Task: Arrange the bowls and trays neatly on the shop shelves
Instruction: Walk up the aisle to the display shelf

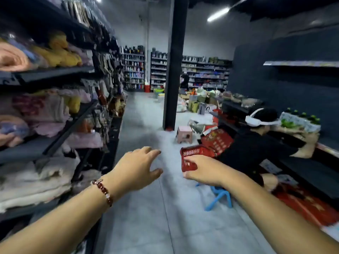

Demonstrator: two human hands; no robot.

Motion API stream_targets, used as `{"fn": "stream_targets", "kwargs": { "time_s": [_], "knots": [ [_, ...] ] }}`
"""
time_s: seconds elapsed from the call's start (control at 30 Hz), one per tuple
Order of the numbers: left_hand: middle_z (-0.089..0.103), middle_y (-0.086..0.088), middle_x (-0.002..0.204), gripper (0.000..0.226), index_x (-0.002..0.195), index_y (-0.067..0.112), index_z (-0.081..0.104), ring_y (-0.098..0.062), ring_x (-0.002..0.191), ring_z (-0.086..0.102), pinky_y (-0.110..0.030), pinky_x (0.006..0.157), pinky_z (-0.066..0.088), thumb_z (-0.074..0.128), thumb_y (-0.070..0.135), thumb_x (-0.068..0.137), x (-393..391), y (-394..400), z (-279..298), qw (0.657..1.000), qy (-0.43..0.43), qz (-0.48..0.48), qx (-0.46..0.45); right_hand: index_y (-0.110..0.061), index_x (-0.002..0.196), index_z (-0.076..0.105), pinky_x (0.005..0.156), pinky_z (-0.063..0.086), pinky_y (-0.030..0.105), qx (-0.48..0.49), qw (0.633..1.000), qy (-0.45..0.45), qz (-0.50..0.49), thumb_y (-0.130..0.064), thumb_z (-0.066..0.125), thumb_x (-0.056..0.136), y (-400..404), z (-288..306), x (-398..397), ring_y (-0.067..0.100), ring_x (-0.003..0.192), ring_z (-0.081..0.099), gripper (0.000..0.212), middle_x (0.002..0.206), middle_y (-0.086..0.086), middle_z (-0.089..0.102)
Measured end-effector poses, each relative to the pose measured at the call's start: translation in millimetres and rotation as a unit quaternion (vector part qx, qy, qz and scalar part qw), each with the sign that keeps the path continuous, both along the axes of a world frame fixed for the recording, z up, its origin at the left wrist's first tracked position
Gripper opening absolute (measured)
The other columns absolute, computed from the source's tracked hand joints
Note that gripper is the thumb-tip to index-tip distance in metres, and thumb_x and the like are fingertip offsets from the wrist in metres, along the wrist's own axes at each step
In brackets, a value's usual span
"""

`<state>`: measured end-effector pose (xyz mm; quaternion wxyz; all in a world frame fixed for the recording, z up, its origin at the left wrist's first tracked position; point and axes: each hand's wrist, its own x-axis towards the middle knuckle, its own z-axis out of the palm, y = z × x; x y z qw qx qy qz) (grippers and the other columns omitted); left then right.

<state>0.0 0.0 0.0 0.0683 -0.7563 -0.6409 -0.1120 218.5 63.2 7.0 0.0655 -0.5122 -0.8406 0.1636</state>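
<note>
I am in a shop aisle. My right hand grips a small red slotted plastic basket by its near edge, with the thumb below it, holding it tilted above the floor. My left hand, with a bead bracelet on the wrist, reaches forward with fingers spread and holds nothing. Red patterned trays lie stacked on the floor just beyond the basket. More red trays sit low at the right. Dark shop shelves run along the right side.
A person in black with a white headset crouches at the right shelves. A blue stool and a pink stool stand on the grey floor. A black pillar rises ahead. Shelves of folded towels line the left.
</note>
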Motion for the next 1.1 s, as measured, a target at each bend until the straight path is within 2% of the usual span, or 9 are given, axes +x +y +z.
{"fn": "stream_targets", "kwargs": {
  "time_s": [0.13,0.23,0.33,0.47,0.67,0.77,0.87,1.1],
  "knots": [
    [0.044,-0.003,0.145,0.066,0.148,0.025,0.033,-0.027,0.126,0.049,-0.038,0.1,0.043,0.049,0.056,0.091,-5.4,14.4,-48.8,0.999,-0.007,0.018,-0.037,-0.026,0.144,0.041,0.105,0.032,0.025,-0.12,0.992,-0.034,0.018,-0.047,0.061,0.087,3.4,-33.9,0.1,0.013,0.135,0.04,0.064,0.15,-0.006,0.04],
    [0.04,-0.001,0.149,0.065,0.149,0.027,0.03,-0.026,0.129,0.046,-0.038,0.1,0.042,0.047,0.055,0.092,-13.3,31.3,-85.5,0.997,-0.032,0.021,-0.073,-0.029,0.145,0.039,0.107,0.031,0.027,-0.135,0.991,-0.02,0.014,-0.048,0.059,0.088,15.0,-70.7,-8.7,0.012,0.137,0.037,0.064,0.152,-0.007,0.037],
    [0.039,0.002,0.15,0.063,0.149,0.03,0.029,-0.024,0.13,0.045,-0.036,0.1,0.041,0.046,0.054,0.093,-25.8,59.9,-117.6,0.991,-0.057,0.018,-0.116,-0.031,0.143,0.041,0.102,0.034,0.025,-0.174,0.985,-0.012,0.006,-0.047,0.06,0.087,39.6,-107.3,-24.8,0.013,0.134,0.04,0.061,0.152,-0.008,0.037],
    [0.039,0.002,0.149,0.063,0.149,0.029,0.028,-0.024,0.13,0.045,-0.036,0.099,0.041,0.047,0.052,0.093,-54.1,124.3,-155.8,0.985,-0.07,0.019,-0.155,-0.031,0.143,0.042,0.102,0.035,0.025,-0.228,0.973,-0.015,-0.004,-0.047,0.061,0.086,99.6,-154.4,-57.4,0.013,0.131,0.044,0.062,0.152,-0.006,0.037],
    [0.042,-0.001,0.148,0.062,0.148,0.027,0.031,-0.028,0.126,0.048,-0.041,0.101,0.043,0.05,0.049,0.093,-112.9,251.1,-182.1,0.97,-0.101,0.014,-0.221,-0.03,0.143,0.042,0.103,0.032,0.025,-0.292,0.956,-0.02,-0.033,-0.048,0.061,0.086,212.0,-196.3,-128.4,0.015,0.136,0.038,0.063,0.153,-0.004,0.035],
    [0.042,-0.002,0.148,0.062,0.149,0.027,0.031,-0.027,0.129,0.046,-0.041,0.102,0.042,0.049,0.049,0.094,-143.1,310.7,-181.6,0.971,-0.09,0.01,-0.223,-0.026,0.144,0.042,0.098,0.032,0.022,-0.272,0.961,-0.002,-0.049,-0.045,0.059,0.089,271.2,-194.3,-156.4,0.014,0.135,0.039,0.06,0.152,-0.003,0.037],
    [0.04,-0.004,0.149,0.062,0.149,0.026,0.03,-0.027,0.133,0.042,-0.041,0.104,0.039,0.048,0.048,0.094,-167.8,363.2,-172.9,0.974,-0.071,0.006,-0.217,-0.024,0.142,0.044,0.1,0.029,0.021,-0.222,0.973,0.005,-0.066,-0.042,0.058,0.091,323.1,-183.7,-169.3,0.014,0.134,0.039,0.056,0.149,-0.003,0.04],
    [0.04,0.0,0.149,0.063,0.149,0.027,0.029,-0.024,0.133,0.042,-0.039,0.105,0.038,0.047,0.051,0.094,-202.1,474.5,-176.0,0.973,-0.069,-0.009,-0.221,-0.03,0.141,0.044,0.105,0.031,0.024,-0.243,0.966,0.025,-0.089,-0.046,0.059,0.089,433.0,-188.1,-175.1,0.009,0.134,0.039,0.057,0.149,-0.008,0.039]
  ]
}}
